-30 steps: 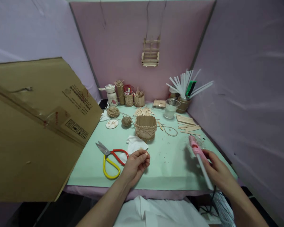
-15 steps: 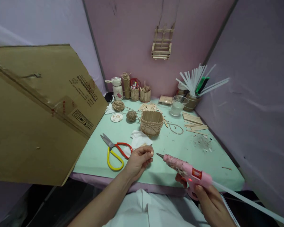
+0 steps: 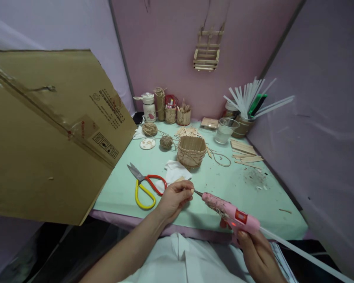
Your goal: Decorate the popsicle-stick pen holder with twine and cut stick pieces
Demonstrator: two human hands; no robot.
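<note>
Between thumb and fingers, my left hand (image 3: 176, 198) pinches a small pale wooden piece (image 3: 192, 191), mostly hidden by the fingertips. My right hand (image 3: 255, 247) grips a pink hot glue gun (image 3: 230, 210) by its handle, a long white glue stick (image 3: 297, 251) trailing from the back. The gun's nozzle reaches the wooden piece; whether they touch I cannot tell. Beyond the hands stands a woven-looking basket (image 3: 191, 153) with braided edges. A crumpled white cloth (image 3: 177, 171) lies behind my left hand, and scissors (image 3: 144, 182) with red and yellow handles rest to its left.
A large cardboard sheet (image 3: 53, 145) leans over the table's left side. Twine balls (image 3: 166, 142), a glass cup (image 3: 224, 131), flat wooden sticks (image 3: 244, 148) and a pot of glue sticks (image 3: 244, 125) stand or lie farther back. A small stick frame (image 3: 207, 55) hangs on the wall.
My right hand has brought the glue gun left, so its nozzle is now up at the wooden piece. My left hand keeps its pinch. The whole view has shifted slightly.
</note>
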